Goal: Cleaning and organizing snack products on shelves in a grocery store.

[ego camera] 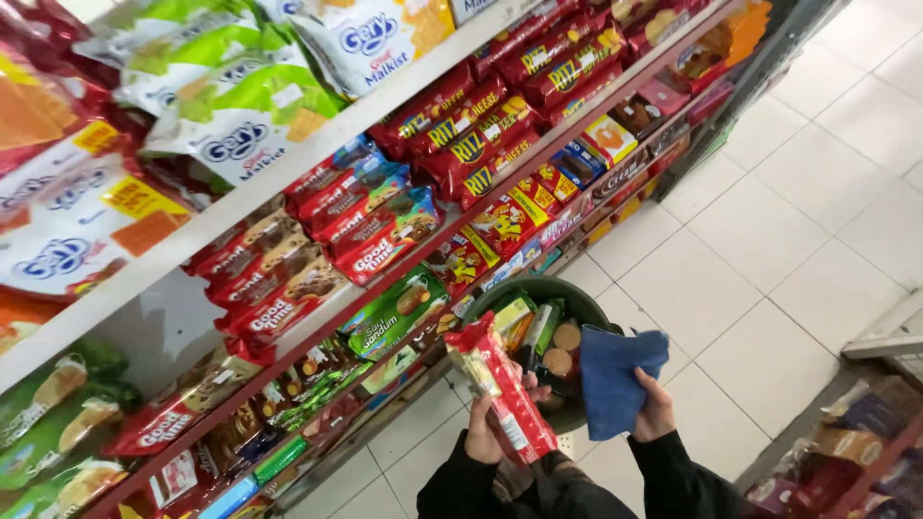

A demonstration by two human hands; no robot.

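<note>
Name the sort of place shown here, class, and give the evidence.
Most likely a grocery shop aisle. Tiered shelves are packed with rows of snack packets, and a dark basket of goods sits on the tiled floor.

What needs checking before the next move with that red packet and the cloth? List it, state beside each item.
1. Left hand grips the red packet firmly: ok, fingers wrap its lower half.
2. Right hand holds the blue cloth: ok, cloth bunched in the hand.
3. Packet clear of the shelves: ok, held out in the aisle.
4. Dark round basket within reach: ok, just beyond both hands, packets already inside.
5. Packet surface clean and undamaged: cannot tell, too small to judge.
6. Floor tiles around the basket free of clutter: ok where visible.
</note>
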